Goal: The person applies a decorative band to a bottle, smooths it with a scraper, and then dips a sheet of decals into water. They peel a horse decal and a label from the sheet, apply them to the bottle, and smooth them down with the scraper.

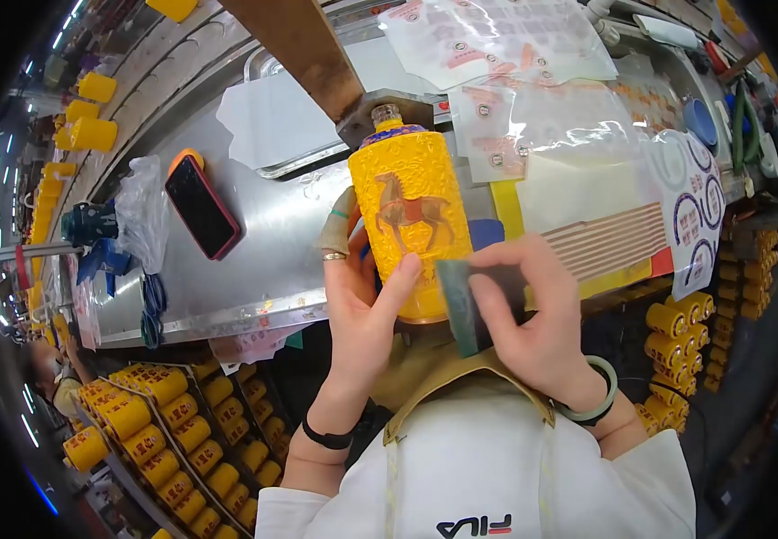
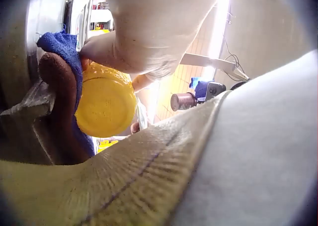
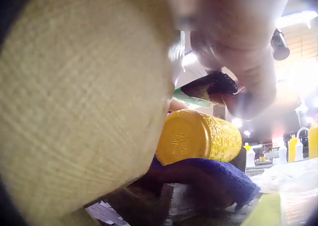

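A yellow textured bottle (image 1: pixel 373 193) with a brown horse picture on its front lies tilted before me, its clear glass neck pointing away. My left hand (image 1: pixel 362 301) holds its left side, thumb across the lower front and a covered finger along the edge. In my right hand (image 1: pixel 541 314) a flat green scraper (image 1: pixel 461 314) is pinched between thumb and fingers, close beside the bottle's lower right. The right wrist view shows the bottle's round base (image 3: pixel 184 139) over a blue cloth (image 3: pixel 213 179). In the left wrist view the blue cloth (image 2: pixel 62 43) lies alongside the bottle.
A brown post (image 1: pixel 303 54) ends in a bracket behind the bottle's neck. On the metal bench (image 1: pixel 272 260) lie a phone (image 1: pixel 200 208), a plastic bag (image 1: pixel 142 211) and printed decal sheets (image 1: pixel 532 117). Racks of yellow bottles (image 1: pixel 173 440) stand lower left, more bottles (image 1: pixel 676 350) at right.
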{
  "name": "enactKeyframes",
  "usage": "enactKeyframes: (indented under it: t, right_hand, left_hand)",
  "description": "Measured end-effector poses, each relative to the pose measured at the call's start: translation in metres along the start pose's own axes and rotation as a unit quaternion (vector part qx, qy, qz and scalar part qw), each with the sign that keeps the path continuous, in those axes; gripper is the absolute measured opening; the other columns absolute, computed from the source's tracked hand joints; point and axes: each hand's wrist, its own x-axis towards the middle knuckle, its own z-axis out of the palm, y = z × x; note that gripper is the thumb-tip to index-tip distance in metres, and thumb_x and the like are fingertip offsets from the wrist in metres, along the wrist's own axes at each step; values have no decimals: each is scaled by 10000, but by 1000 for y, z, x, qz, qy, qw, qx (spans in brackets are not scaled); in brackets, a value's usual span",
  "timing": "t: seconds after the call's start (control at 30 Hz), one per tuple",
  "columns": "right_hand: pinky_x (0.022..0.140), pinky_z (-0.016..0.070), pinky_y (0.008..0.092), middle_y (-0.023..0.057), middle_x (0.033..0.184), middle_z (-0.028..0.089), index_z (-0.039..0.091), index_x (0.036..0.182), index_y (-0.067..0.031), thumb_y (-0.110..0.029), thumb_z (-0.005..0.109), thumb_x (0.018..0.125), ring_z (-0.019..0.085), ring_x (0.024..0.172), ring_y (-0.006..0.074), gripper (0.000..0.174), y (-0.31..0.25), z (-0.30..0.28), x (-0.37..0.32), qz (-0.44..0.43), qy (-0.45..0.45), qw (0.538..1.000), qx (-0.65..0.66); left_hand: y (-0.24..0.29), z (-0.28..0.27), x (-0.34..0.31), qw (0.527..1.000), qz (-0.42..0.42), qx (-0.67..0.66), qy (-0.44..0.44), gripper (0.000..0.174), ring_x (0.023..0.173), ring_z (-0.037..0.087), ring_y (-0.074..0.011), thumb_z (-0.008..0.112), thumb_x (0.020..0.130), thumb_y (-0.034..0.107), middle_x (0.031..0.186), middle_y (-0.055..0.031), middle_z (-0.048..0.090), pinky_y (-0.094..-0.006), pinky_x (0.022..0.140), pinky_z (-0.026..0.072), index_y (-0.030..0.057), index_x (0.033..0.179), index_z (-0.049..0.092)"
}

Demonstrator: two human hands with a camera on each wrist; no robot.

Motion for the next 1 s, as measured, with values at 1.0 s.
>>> enactKeyframes:
  t: [1.0]
  right_hand:
    - [772,507,389,164,968,645,670,1069,-14,-17,675,913,647,875,319,156,23,-21,29,10,76,994,-74]
  left_hand:
    - [-27,-37,-13,958,120,251,-64,955,1212,656,-270,886,765,70,1312,-180,650,-383,1063,482,-61,1552,362]
